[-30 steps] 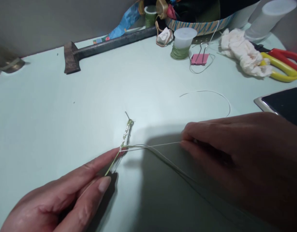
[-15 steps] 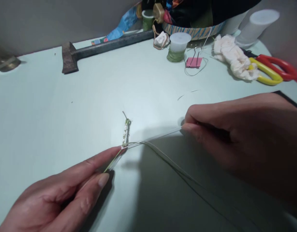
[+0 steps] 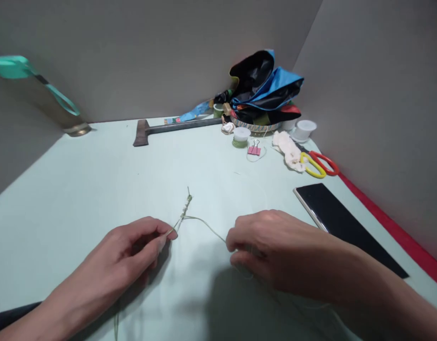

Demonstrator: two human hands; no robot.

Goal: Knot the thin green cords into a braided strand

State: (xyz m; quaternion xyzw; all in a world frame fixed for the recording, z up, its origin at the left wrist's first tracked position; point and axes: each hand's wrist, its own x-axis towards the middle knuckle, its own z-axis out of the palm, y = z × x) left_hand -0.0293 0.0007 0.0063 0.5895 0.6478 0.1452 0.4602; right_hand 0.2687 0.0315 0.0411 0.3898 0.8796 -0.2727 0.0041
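Knotted cord strip: one, green and white (image 3: 186, 207), lying on the pale surface (image 3: 79, 199) between the hands, one pin (image 3: 188, 191) at its far end.
Left hand: one (image 3: 124, 265), thumb and forefinger clamped on green cord strands (image 3: 173, 228) just below the strip.
Right hand: one (image 3: 271, 246), fingers curled; one green cord (image 3: 209, 227) runs from the strip to them, but whether they are closed on it I cannot tell.
Phone: one, dark-faced (image 3: 346, 222), beside the right forearm.
Pink binder clip: one (image 3: 254, 150), a thin cord looped around it.
Green cord spools: two, one near the clip (image 3: 241, 137), one farther back (image 3: 218, 111).
Crumpled white cloth: one (image 3: 288, 151), touching two handle loops, one yellow (image 3: 314, 166), one red (image 3: 325, 163).
Axe-shaped hammer: one (image 3: 142, 132), lying behind the strip, handle pointing right.
Patterned basket: one (image 3: 256, 128), heaped with blue and black fabric (image 3: 266, 87).
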